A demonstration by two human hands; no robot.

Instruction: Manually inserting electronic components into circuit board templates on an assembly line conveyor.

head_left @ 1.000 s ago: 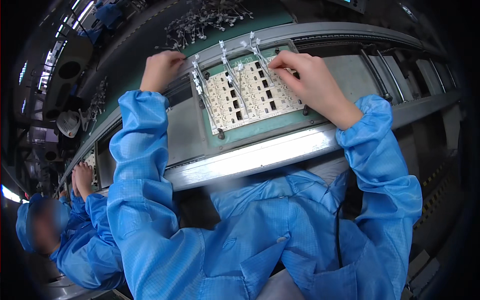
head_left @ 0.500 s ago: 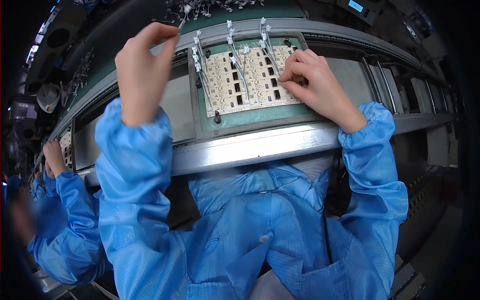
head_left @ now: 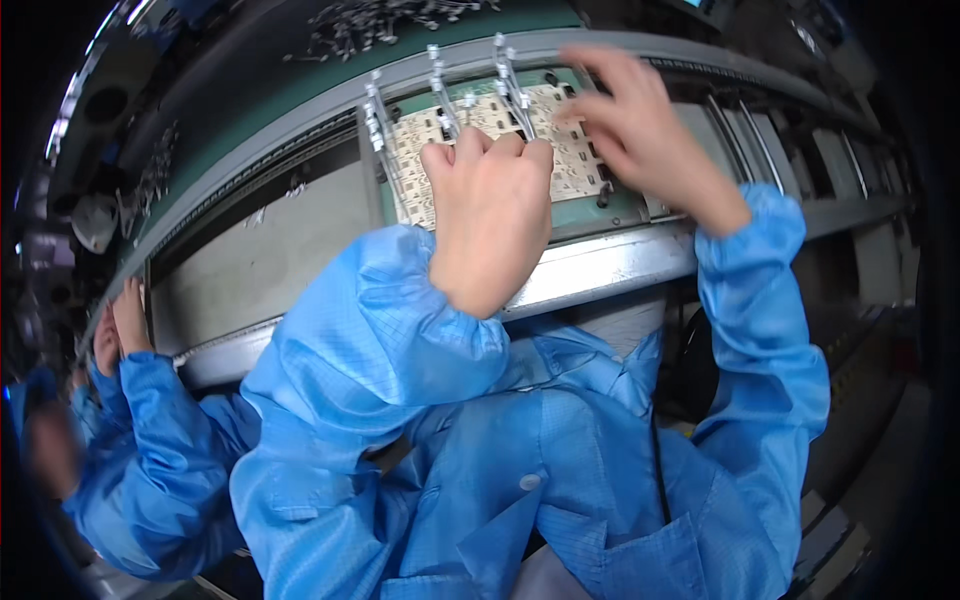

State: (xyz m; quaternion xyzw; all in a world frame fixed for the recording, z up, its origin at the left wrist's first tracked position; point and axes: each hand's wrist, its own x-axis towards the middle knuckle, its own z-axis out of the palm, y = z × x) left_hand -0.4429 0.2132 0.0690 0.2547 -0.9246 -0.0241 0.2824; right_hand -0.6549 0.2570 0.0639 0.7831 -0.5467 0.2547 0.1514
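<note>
A cream circuit board panel (head_left: 572, 165) with black components sits in a green fixture (head_left: 578, 213) in front of me. Thin cables with white connectors (head_left: 505, 75) stand in three rows on it, their upper ends over the far rail. My left hand (head_left: 493, 205) is closed above the near middle of the panel, back of the hand upward. Its fingertips, and whatever they may pinch, are hidden. To the right, my right hand (head_left: 645, 135) hovers over the panel's far right part, fingers apart and blurred, with nothing visible in them.
A metal rail (head_left: 600, 262) runs along the near side of the line. Loose white-ended cables (head_left: 370, 25) lie piled on the green surface beyond the far rail. At the left, a co-worker's hands (head_left: 125, 320) are over the same line.
My left hand has come down and right from the far left onto the panel; a white-ended cable was at its fingers before. My right hand has lifted off the panel and spread its fingers.
</note>
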